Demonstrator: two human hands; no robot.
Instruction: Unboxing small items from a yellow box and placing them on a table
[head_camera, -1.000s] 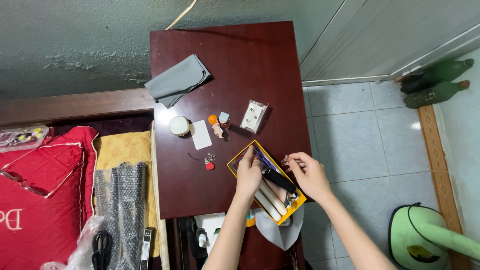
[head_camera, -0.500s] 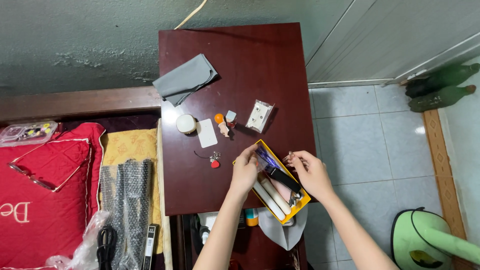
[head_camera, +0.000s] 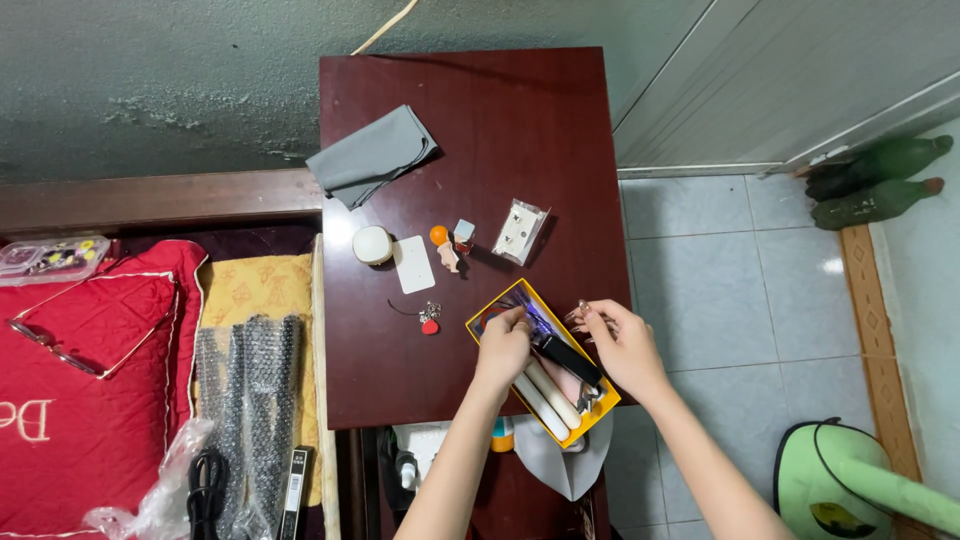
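Yellow box (head_camera: 478, 322) is lying diagonally; left hand (head_camera: 503, 347) is reaching inside, fingers curled, grasp unclear; right hand (head_camera: 622, 343) is hovering beside, pinched, seemingly empty.

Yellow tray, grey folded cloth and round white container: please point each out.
yellow tray (head_camera: 497, 312), head view, on its upper left rim.
grey folded cloth (head_camera: 372, 156), head view, on the middle of the fabric.
round white container (head_camera: 372, 244), head view, on the centre of its lid.
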